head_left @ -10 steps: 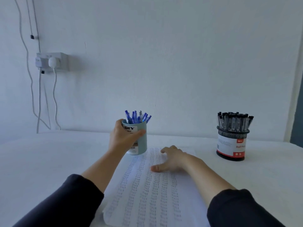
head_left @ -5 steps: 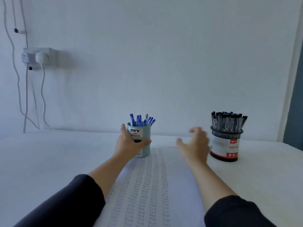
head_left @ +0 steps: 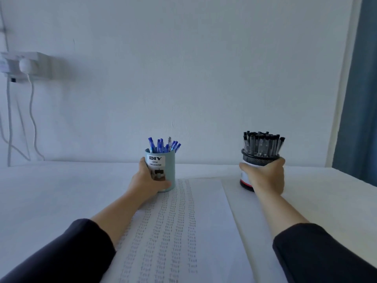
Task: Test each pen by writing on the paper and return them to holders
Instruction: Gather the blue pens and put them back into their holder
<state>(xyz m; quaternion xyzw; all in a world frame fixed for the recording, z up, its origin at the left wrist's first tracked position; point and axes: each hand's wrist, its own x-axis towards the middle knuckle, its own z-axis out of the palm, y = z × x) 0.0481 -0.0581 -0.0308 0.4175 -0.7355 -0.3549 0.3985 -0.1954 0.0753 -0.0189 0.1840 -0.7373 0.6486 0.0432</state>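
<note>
A light blue cup holder labelled DIY Desk Organizer stands at the top left corner of the paper, filled with several blue pens. My left hand grips its lower side. To the right, a black mesh holder with a white and red label carries several black pens. My right hand wraps around its front. The paper lies between my arms, covered with columns of the handwritten word Test.
A white table meets a white wall behind the holders. A wall socket with a plug and hanging cables sits at the far left. A blue curtain hangs at the right edge.
My right hand lifted off the paper, moved right and took hold of the black mesh holder. My left hand stayed on the blue cup holder. The view shifted right.
</note>
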